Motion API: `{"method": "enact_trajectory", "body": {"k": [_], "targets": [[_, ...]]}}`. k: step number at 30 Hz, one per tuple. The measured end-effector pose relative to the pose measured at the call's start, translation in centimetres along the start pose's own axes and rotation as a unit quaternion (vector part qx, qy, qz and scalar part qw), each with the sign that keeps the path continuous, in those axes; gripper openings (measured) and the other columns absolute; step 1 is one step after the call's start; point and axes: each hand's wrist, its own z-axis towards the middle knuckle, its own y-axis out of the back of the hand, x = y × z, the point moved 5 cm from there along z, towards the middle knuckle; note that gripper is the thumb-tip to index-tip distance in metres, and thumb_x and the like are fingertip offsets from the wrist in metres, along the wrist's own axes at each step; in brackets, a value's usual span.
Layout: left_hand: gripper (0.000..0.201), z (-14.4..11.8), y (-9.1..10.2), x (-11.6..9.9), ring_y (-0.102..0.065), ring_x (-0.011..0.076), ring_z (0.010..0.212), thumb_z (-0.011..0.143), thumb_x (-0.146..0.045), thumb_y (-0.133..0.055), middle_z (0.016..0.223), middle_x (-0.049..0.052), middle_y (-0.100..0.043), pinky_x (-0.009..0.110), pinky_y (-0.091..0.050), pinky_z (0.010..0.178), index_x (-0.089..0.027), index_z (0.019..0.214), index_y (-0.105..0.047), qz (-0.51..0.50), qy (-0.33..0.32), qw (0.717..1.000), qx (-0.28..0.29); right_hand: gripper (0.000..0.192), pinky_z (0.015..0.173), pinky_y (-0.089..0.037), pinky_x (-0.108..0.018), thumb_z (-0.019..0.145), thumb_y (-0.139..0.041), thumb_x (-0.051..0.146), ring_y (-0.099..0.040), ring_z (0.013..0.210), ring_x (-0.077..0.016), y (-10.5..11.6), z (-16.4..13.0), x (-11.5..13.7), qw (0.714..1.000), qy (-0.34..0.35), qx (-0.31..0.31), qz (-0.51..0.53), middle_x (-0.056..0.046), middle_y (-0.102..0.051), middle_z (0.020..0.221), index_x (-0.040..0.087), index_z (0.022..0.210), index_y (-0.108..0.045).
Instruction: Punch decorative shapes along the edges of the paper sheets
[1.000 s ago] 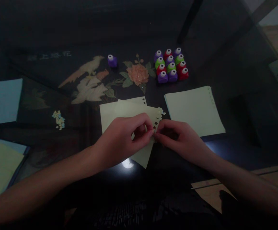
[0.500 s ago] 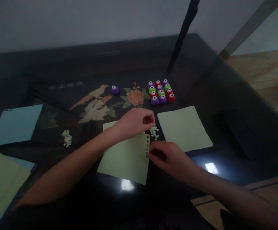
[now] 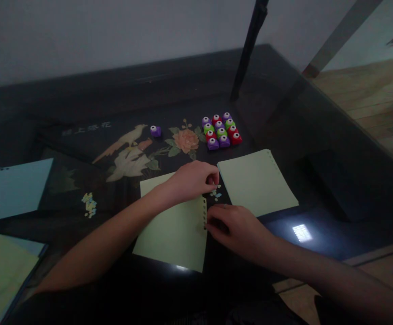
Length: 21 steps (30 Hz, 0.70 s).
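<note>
A pale yellow-green sheet of paper (image 3: pixel 174 237) lies in front of me, with a row of small shaped holes along its right edge. My right hand (image 3: pixel 239 223) is closed in a pinch, thumb and fingertips at that punched edge. Reaching across the sheet's upper part, my left hand (image 3: pixel 196 178) has its fingers pinched together just over a small pile of paper cutouts (image 3: pixel 216 194). Whatever lies between the left fingertips is hidden. The cutouts are pale yellow and blue and partly covered by the left hand.
Several purple, red and green craft punches (image 3: pixel 221 131) stand grouped at the back; one purple punch (image 3: pixel 155 131) stands apart. A paper stack (image 3: pixel 257 180) lies right. Leftward are more cutouts (image 3: pixel 89 205), a blue sheet (image 3: pixel 16 189) and yellow paper (image 3: pixel 3 266). A dark pole (image 3: pixel 249 49) rises behind.
The view has shifted slightly. My left fingertips have come down closer over the cutouts, covering more of them. My right hand stays at the sheet's punched edge.
</note>
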Motion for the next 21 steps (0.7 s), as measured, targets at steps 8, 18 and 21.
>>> {"method": "enact_trajectory", "body": {"k": [8, 18, 21], "targets": [[0.009, -0.3, 0.7, 0.0, -0.057, 0.0132, 0.067, 0.078, -0.013, -0.059, 0.073, 0.000, -0.066, 0.024, -0.037, 0.060, -0.016, 0.078, -0.067, -0.012, -0.003, 1.000, -0.008, 0.012, 0.057, -0.033, -0.027, 0.082, -0.050, 0.015, -0.050, 0.061, -0.0133, 0.0, 0.0, -0.2, 1.000, -0.006, -0.005, -0.010, -0.004, -0.060, 0.071, 0.017, 0.075, -0.059], [0.015, -2.0, 3.1, 0.2, -0.062, 0.0138, 0.078, 0.088, -0.021, -0.054, 0.085, 0.002, -0.070, 0.024, -0.042, 0.071, -0.016, 0.087, -0.068, -0.051, -0.039, 0.998, -0.026, 0.011, 0.057, -0.032, -0.026, 0.083, -0.049, 0.013, -0.049, 0.060, -0.0129, 1.6, -0.1, -0.3, 0.999, -0.006, -0.029, -0.039, -0.003, -0.058, 0.070, 0.016, 0.077, -0.058], [0.016, -2.6, 3.9, 0.0, -0.062, 0.0133, 0.077, 0.089, -0.023, -0.052, 0.083, 0.002, -0.069, 0.023, -0.043, 0.070, -0.017, 0.089, -0.067, -0.075, -0.038, 0.996, -0.043, 0.012, 0.056, -0.031, -0.026, 0.082, -0.049, 0.012, -0.047, 0.058, -0.0126, 1.9, -0.1, -0.3, 0.998, 0.007, -0.042, -0.052, -0.002, -0.057, 0.068, 0.017, 0.076, -0.058]]}}
